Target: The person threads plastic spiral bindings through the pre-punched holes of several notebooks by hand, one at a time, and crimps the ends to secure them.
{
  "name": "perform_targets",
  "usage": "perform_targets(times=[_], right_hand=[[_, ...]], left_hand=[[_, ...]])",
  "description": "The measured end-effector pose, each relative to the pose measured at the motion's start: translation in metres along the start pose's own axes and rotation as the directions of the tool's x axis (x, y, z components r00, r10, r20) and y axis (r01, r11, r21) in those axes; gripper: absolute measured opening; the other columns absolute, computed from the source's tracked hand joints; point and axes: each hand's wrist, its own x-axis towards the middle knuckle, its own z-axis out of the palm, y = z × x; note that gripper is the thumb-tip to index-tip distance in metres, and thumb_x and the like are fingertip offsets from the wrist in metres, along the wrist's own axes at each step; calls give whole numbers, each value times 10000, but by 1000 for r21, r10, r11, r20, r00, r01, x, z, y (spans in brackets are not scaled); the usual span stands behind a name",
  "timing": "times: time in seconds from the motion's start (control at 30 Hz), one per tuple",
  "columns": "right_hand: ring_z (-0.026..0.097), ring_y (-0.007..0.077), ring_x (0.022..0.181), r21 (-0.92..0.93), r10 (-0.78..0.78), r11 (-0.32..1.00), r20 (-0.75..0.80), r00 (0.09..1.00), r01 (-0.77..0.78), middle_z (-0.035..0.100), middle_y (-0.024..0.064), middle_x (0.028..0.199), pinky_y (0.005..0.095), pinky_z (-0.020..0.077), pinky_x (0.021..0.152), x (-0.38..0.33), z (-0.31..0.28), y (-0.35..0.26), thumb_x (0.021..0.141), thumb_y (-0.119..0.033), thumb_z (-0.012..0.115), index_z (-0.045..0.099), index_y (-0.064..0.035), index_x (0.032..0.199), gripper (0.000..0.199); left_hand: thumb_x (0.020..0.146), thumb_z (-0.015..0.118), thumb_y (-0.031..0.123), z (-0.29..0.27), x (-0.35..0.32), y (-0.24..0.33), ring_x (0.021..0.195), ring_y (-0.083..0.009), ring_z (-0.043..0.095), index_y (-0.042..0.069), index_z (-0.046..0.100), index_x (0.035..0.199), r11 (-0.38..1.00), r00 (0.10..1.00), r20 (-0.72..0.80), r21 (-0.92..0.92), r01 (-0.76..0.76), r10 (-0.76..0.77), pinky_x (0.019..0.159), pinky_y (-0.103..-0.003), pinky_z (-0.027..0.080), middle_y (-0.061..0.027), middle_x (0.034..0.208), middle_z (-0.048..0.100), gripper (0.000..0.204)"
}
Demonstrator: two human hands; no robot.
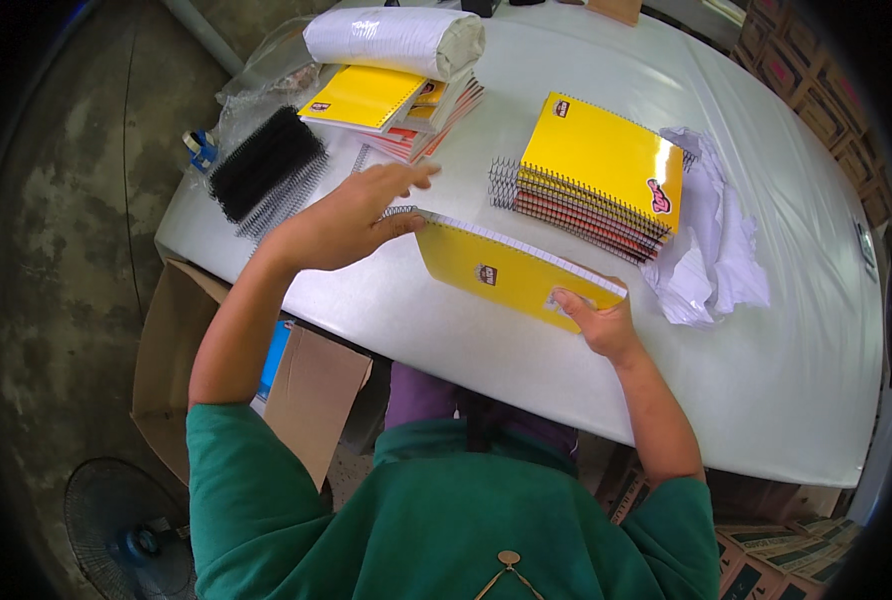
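Observation:
Above the near part of the table I hold a yellow notebook on its long edge, its white punched page edge facing up. My right hand grips its right end, thumb pressed on the yellow cover. At the other end is my left hand, its thumb against a dark spiral wire coil by the notebook's upper corner. The left index finger reaches out above the coil. How far the coil runs into the holes is too small to tell. A heap of black wire coils lies left of my left hand.
A stack of yellow spiral notebooks stands at right beside crumpled white paper. Farther left, a white wrapped bundle rests on unbound yellow notebooks. A blue tape dispenser sits at the left edge. Below are an open cardboard box and a fan.

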Motion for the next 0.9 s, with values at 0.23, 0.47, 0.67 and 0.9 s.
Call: perform_targets(times=[0.23,0.47,0.67,0.9], right_hand=[[626,156,709,-245,-290,928,-6,957,280,669,106,938,257,506,659,7,9,-8,797,42,576,597,-50,1139,355],[639,171,732,-205,-214,956,5,977,210,666,133,942,259,503,657,4,7,-6,805,21,587,598,-40,1132,332],[651,210,808,-183,-237,956,-11,971,231,655,139,1003,268,505,714,2,16,5,763,68,574,593,-29,1132,382],[628,232,972,-264,-313,915,7,950,304,613,131,1124,260,492,823,3,16,3,715,122,546,577,-33,1158,470]], left_hand=[[823,613,197,-5,6,23,844,-258,561,34,607,923,921,996,-80,388,-12,47,772,-351,421,-96,893,625,191],[763,671,220,-12,9,23,872,-242,558,73,579,915,936,998,40,350,26,-42,776,-342,401,-89,869,614,231],[726,702,214,-2,6,10,893,-208,533,94,552,938,844,971,-28,501,-190,235,781,-346,400,-68,915,564,286],[704,706,212,-4,4,19,923,-218,526,74,574,875,869,986,96,467,-164,134,830,-333,395,-70,966,557,257]])
